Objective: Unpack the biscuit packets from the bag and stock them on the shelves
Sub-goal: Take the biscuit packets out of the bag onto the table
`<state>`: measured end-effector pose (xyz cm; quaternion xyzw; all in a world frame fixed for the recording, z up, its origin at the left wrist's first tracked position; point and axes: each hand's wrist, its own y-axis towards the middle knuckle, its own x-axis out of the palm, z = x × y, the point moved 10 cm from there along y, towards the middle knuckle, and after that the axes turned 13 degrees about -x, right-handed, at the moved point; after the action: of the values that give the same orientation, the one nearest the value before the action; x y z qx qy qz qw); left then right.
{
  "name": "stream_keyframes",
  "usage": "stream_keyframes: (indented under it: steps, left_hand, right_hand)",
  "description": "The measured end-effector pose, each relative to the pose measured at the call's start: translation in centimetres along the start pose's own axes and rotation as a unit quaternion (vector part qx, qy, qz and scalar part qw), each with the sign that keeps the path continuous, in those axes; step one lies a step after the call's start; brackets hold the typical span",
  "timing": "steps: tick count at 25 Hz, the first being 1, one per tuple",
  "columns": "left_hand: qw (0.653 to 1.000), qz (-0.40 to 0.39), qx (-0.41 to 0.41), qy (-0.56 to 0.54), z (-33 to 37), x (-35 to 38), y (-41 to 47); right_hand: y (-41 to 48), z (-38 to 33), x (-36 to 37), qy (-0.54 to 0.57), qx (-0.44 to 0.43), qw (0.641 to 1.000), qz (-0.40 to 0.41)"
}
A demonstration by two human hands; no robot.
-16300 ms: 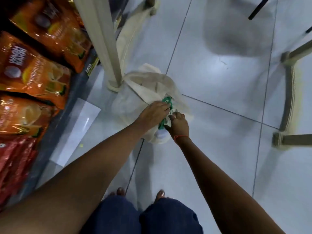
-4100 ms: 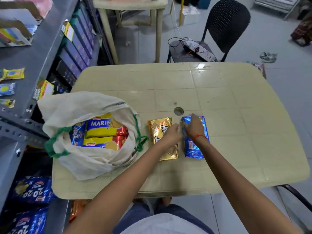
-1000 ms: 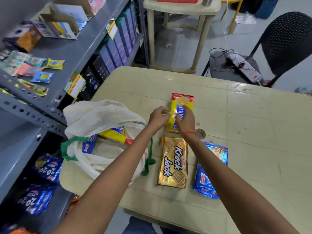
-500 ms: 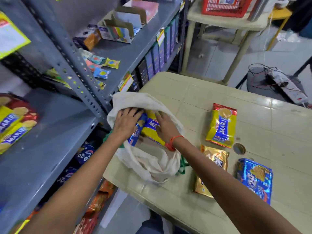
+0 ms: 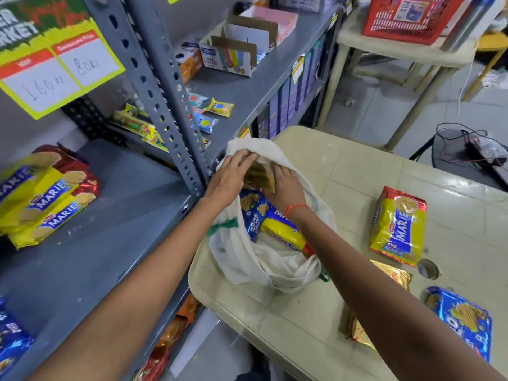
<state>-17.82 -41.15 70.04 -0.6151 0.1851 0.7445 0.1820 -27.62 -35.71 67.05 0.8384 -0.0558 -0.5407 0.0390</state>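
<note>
A white cloth bag (image 5: 277, 264) with green trim lies open on the beige table (image 5: 351, 171). Both my hands reach deep into its far end. My left hand (image 5: 231, 178) and my right hand (image 5: 284, 185) close together around a gold packet (image 5: 259, 177). A blue 20-20 packet (image 5: 254, 211) and a yellow Marie packet (image 5: 283, 229) lie inside the bag below my hands. On the table to the right lie a Marie packet (image 5: 397, 225), a gold Krack Jack packet (image 5: 395, 273) partly under my right arm, and a blue packet (image 5: 461, 320).
Grey metal shelves (image 5: 115, 232) stand to the left, with Marie packets (image 5: 41, 199) on the near shelf and small sachets (image 5: 217, 107) and cardboard boxes (image 5: 233, 55) on the farther one. A red basket (image 5: 409, 15) sits on a second table behind.
My hands have gone deeper into the bag's far end and now close on a gold packet, where before they rested on the blue and yellow packets. The view shifted left.
</note>
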Motion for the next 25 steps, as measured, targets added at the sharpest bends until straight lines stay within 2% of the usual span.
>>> stream_keyframes:
  steps: [3, 7, 10, 12, 15, 17, 20, 22, 25]
  left_hand:
    - [1.0, 0.024, -0.012, -0.001, -0.4, -1.3, 1.0]
    - [1.0, 0.013, -0.006, -0.003, 0.2, -2.4, 2.8]
    - [0.997, 0.068, -0.029, 0.006, 0.6, -5.1, 4.9]
    - [0.994, 0.098, -0.041, 0.018, 0.7, -6.2, 5.8]
    - [0.999, -0.003, -0.046, -0.007, 1.0, -3.3, 5.7]
    - [0.996, -0.064, -0.06, -0.03, 0.6, -1.1, 4.7]
    - [0.993, -0.105, -0.06, -0.014, 0.0, 0.3, 3.7]
    - [0.99, -0.125, -0.069, 0.021, -0.4, 1.1, 3.0]
    - [0.974, -0.194, -0.096, 0.072, -1.5, 3.7, 0.8]
  right_hand:
    - [1.9, 0.1, -0.4, 0.059, 0.03, 0.997, 0.033]
    - [2.6, 1.4, -0.8, 0.023, 0.085, 0.994, 0.061]
    - [3.0, 2.3, -3.2, 0.032, 0.085, 0.987, 0.135]
    - [3.9, 2.5, -3.8, 0.066, 0.059, 0.987, 0.133]
    - [5.1, 1.0, -2.0, 0.144, -0.001, 0.989, 0.032]
    - [4.9, 0.6, -1.9, 0.157, -0.017, 0.987, 0.039]
    - [4.0, 0.6, -0.4, 0.086, -0.011, 0.996, -0.004]
    - [3.0, 0.0, 0.4, 0.056, -0.042, 0.997, -0.028]
    - [0.9, -0.3, 0.7, 0.027, -0.095, 0.994, -0.053]
